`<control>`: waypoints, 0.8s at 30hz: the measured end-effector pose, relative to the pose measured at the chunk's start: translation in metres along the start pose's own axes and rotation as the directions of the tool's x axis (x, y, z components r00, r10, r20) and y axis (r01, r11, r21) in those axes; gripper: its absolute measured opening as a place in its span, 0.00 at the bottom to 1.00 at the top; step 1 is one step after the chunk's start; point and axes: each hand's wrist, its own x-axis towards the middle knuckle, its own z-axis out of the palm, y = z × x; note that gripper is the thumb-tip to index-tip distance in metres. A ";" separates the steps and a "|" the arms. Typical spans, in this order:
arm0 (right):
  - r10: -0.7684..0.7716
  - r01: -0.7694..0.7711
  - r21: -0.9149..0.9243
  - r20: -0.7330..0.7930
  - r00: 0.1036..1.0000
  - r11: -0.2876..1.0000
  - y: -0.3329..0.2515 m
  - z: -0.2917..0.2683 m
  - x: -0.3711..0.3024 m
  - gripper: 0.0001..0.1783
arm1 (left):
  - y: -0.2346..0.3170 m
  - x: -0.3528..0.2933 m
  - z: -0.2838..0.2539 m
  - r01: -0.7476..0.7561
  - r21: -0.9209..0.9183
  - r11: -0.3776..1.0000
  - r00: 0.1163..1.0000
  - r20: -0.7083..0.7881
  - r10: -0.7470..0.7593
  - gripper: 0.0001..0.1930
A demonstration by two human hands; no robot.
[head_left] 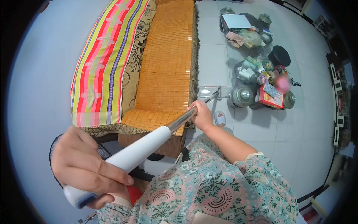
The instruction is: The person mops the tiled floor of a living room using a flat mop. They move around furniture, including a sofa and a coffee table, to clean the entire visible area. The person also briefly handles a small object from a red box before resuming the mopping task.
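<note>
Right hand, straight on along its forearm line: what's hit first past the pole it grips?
Beyond the shiny silver metal pole, the right hand would likely meet the orange tiled mat, near the mat's right edge. Depth is unclear from this single view; it might pass above instead.

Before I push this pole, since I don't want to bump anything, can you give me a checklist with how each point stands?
1. Left hand wrapped around the white grip: ok.
2. Right hand closed around the metal pole: ok.
3. Flat head down on the floor: it looks so, but contact along its whole underside: cannot tell.
4. Room at the head's right end: not ok, a silver-topped round post stands close by.
5. Room at its left end: not ok, the mat-covered seat is close.
6. Slippered foot apart from the head: ok.
</note>
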 end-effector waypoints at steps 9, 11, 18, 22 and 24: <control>0.021 -0.022 0.004 0.237 0.971 1.000 -0.050 -0.005 -0.077 0.10 | 0.056 -0.006 0.005 -0.096 0.005 0.995 0.967 -0.237 0.094 0.13; 0.053 -0.051 -0.015 0.303 0.952 0.999 -0.054 -0.016 -0.092 0.10 | 0.061 -0.010 0.015 -0.063 -0.068 0.996 0.945 -0.326 0.038 0.13; -0.020 0.024 -0.001 0.455 0.890 1.000 -0.025 -0.087 -0.130 0.09 | 0.101 -0.008 0.092 0.033 -0.148 0.988 0.703 -0.699 -0.128 0.10; 0.058 -0.033 -0.066 0.416 0.908 0.997 0.007 -0.148 -0.161 0.10 | 0.124 0.042 0.149 0.050 -0.228 0.972 0.551 -0.806 -0.217 0.10; 0.061 -0.032 -0.072 0.438 0.897 0.997 0.029 -0.180 -0.177 0.09 | 0.132 0.061 0.180 0.066 -0.272 0.960 0.451 -0.850 -0.272 0.10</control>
